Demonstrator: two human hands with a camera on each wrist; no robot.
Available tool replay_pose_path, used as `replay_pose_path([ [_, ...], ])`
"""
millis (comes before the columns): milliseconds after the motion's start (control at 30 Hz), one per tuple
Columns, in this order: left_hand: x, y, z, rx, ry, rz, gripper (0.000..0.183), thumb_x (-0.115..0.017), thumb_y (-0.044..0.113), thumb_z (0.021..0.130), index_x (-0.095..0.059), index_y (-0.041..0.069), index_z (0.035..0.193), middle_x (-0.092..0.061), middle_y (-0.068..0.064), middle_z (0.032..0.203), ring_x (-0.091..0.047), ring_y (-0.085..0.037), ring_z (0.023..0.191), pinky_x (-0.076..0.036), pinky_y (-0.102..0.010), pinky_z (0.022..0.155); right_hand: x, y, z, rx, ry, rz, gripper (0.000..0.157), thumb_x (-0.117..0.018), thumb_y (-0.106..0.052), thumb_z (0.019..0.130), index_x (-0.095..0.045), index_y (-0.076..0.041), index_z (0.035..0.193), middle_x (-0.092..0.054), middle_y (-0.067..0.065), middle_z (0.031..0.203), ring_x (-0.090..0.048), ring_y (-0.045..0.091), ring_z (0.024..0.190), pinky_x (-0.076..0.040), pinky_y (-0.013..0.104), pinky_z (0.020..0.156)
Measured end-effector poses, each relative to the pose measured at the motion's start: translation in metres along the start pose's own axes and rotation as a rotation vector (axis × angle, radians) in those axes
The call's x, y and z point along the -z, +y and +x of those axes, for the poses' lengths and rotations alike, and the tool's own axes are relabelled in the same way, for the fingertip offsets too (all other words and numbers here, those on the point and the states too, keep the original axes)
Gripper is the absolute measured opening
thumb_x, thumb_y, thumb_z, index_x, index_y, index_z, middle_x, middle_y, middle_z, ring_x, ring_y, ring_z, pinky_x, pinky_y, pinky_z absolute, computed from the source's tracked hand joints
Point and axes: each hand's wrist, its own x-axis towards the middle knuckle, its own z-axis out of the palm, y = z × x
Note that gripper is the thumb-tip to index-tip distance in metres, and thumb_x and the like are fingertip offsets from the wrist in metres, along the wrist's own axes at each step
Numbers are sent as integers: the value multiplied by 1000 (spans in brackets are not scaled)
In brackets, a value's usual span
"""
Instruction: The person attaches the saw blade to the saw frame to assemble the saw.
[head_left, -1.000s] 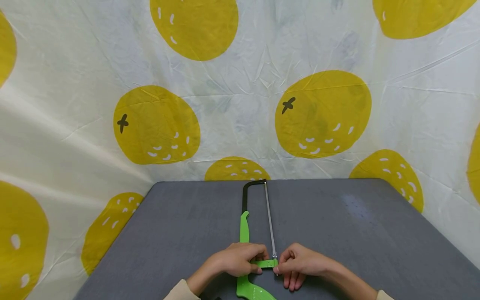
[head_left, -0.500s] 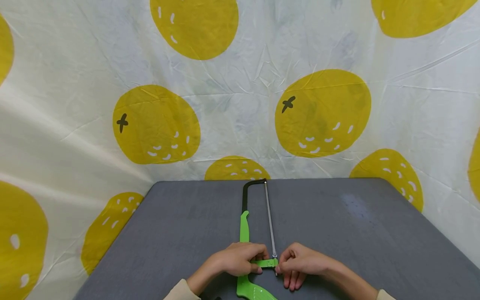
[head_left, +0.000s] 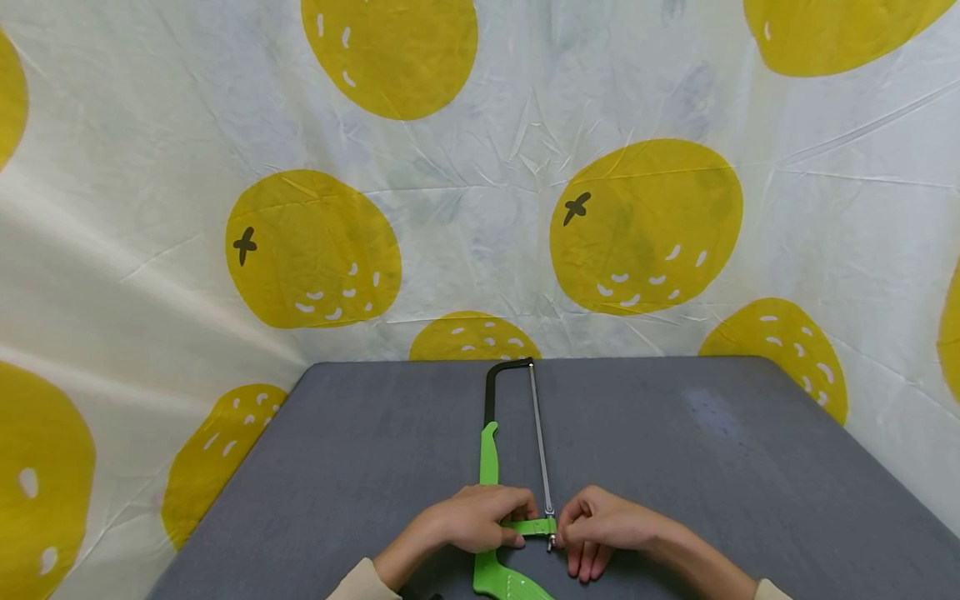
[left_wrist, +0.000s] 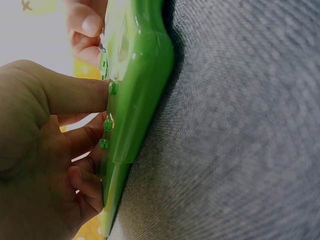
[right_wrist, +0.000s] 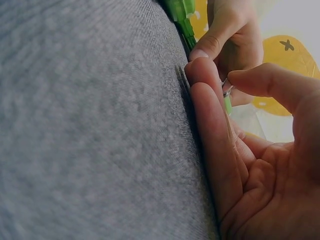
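A hacksaw with a bright green frame (head_left: pixel 489 457) lies flat, its black front bow (head_left: pixel 490 398) pointing away from me. Its blade (head_left: pixel 537 433) runs along the right side. My left hand (head_left: pixel 480 518) grips the frame near the short green crossbar (head_left: pixel 534 527), thumb and fingers on either side of it. At the crossbar's right end, my right hand (head_left: pixel 611 525) has its thumb and index finger at the small metal tightening screw (head_left: pixel 551 543). The right wrist view shows the thumb tip touching this metal piece, while the lower fingers (right_wrist: pixel 215 140) lie along the tabletop.
The hacksaw lies on a grey cloth-covered table (head_left: pixel 675 450). Behind and beside it hangs a pale curtain (head_left: pixel 480 250) printed with yellow fruit. A small dark thing (head_left: pixel 437 597) shows at the bottom edge, too cut off to identify.
My right thumb has shifted slightly to the right at the screw, so more of its metal end shows. The left hand and hacksaw have stayed in place.
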Motion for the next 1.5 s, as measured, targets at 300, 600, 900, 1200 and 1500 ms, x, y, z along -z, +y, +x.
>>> replay_pose_path([
  [300, 0, 1, 0, -8, 6, 11, 19, -74, 24, 96, -65, 28, 112, -61, 18, 91, -53, 3, 76, -44, -19, 70, 1, 1, 0, 14, -12, 7, 19, -57, -8, 92, -71, 4, 99, -73, -1, 71, -70, 2, 61, -55, 20, 54],
  [600, 0, 1, 0, -5, 5, 11, 19, -74, 24, 96, -65, 28, 112, -61, 17, 91, -53, 3, 76, -44, -19, 70, 1, 2, 0, 23, -14, 7, 19, -57, -6, 91, -70, 6, 98, -72, -1, 70, -70, 2, 61, -55, 20, 53],
  [900, -1, 0, 0, -5, 6, 10, 19, -74, 24, 96, -65, 29, 112, -61, 18, 92, -54, 3, 77, -44, -19, 71, 2, 4, 0, 41, -27, 9, 19, -55, -2, 90, -68, 9, 99, -72, -1, 71, -70, 2, 62, -56, 20, 54],
  [1200, 0, 1, 1, -4, 2, -7, 19, -74, 23, 96, -65, 28, 112, -62, 17, 92, -54, 4, 77, -45, -19, 72, 3, 6, 0, 45, -8, 2, 11, -59, -3, 91, -68, 2, 96, -72, -2, 69, -69, 2, 59, -55, 21, 52],
  [1500, 0, 0, 1, -4, 1, -4, 19, -74, 23, 96, -65, 28, 111, -60, 17, 89, -53, 3, 74, -44, -19, 69, 2, 7, 1, 44, -3, 0, 11, -59, -4, 92, -68, 3, 95, -71, -2, 68, -68, 1, 58, -55, 21, 52],
])
